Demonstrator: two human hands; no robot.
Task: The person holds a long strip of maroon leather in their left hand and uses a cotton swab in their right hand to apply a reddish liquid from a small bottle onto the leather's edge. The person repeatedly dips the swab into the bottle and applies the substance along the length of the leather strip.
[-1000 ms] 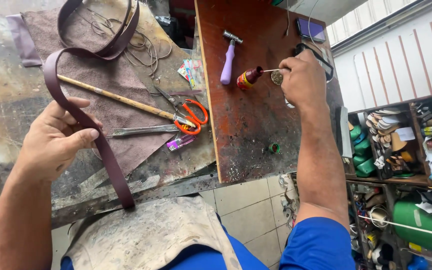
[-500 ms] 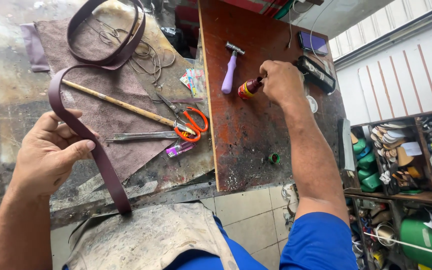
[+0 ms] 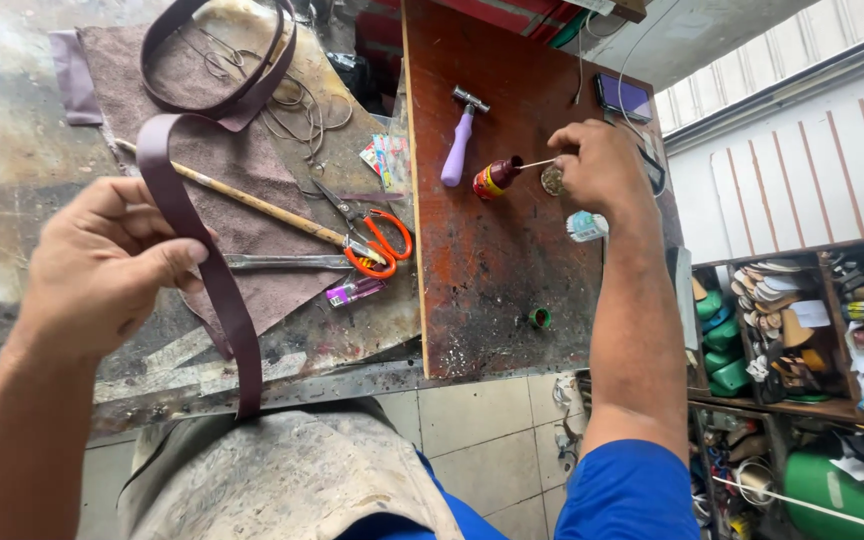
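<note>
Between left hand (image 3: pixel 102 265) thumb and fingers: maroon leather strap (image 3: pixel 192 235), pinched. Right hand (image 3: pixel 602 165), well apart, grips thin applicator stick (image 3: pixel 537 163) in glue bottle (image 3: pixel 495 178).

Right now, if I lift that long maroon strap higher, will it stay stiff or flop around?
Likely floppy: the maroon strap curves over the left hand and its end hangs past the bench edge. It probably won't slip, pinched by the thumb. Its far loops may drag across the cloth.
</note>
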